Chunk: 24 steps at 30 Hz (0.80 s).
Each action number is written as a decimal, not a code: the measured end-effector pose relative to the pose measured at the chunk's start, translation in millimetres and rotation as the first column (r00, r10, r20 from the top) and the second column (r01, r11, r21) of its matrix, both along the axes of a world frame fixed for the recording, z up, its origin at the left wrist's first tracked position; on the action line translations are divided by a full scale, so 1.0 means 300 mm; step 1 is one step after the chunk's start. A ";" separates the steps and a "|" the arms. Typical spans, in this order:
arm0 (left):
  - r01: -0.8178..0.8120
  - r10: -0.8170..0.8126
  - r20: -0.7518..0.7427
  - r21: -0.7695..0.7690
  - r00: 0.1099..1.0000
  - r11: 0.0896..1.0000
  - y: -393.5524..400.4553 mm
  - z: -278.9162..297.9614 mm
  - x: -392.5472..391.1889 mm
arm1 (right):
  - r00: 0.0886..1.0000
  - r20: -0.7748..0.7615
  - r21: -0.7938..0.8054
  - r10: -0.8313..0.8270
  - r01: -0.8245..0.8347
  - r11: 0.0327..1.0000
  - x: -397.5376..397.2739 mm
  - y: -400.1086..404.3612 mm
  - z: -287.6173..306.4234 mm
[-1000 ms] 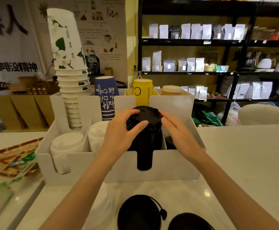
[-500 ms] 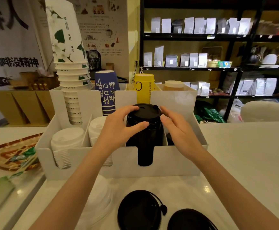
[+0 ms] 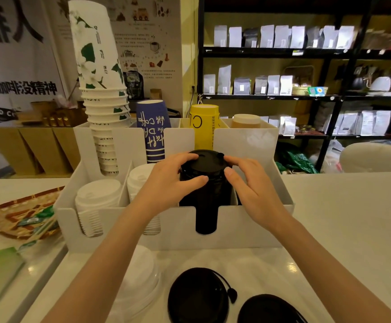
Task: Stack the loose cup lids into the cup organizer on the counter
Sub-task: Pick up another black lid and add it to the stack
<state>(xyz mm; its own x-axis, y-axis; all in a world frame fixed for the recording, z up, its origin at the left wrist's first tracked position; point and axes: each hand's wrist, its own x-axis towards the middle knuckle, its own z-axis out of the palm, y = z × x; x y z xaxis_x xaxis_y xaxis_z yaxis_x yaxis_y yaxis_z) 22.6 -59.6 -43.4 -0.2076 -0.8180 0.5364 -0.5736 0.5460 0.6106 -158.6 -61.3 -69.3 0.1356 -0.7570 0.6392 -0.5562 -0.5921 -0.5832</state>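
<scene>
A tall stack of black cup lids (image 3: pixel 204 166) stands in the third front compartment of the white cup organizer (image 3: pixel 248 227). My left hand (image 3: pixel 166 183) wraps its left side, thumb across the front. On the stack's right side, my right hand (image 3: pixel 252 185) has its fingertips on the top rim and its thumb on the side. Two loose black lids (image 3: pixel 197 297) (image 3: pixel 266 308) lie on the counter near me. A pile of clear lids (image 3: pixel 138 271) sits to their left, partly behind my left forearm.
White lid stacks (image 3: pixel 96 201) (image 3: pixel 141 178) fill the organizer's left front slots. Paper cup stacks (image 3: pixel 101 94), a blue cup (image 3: pixel 152 131) and a yellow cup (image 3: pixel 204 127) stand in its rear slots. A woven tray (image 3: pixel 19 215) lies at left. Shelves (image 3: pixel 306 94) stand behind.
Both hands have stayed around the black lid stack, with the fingers shifting slightly on its top. The view has moved a little closer.
</scene>
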 end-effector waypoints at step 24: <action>0.040 -0.039 -0.045 0.019 0.998 0.999 0.012 -0.069 -0.025 | 0.955 -0.243 0.123 0.172 -0.146 0.982 0.007 0.289 -0.089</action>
<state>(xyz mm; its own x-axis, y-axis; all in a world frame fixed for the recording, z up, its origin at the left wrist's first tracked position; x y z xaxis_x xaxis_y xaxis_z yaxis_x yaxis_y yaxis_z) 15.1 -56.0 -64.2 -0.2160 -0.8201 0.5298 -0.5240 0.5553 0.6458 -156.4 25.4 -96.1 0.4057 -0.7724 0.4888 -0.5962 -0.6289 -0.4990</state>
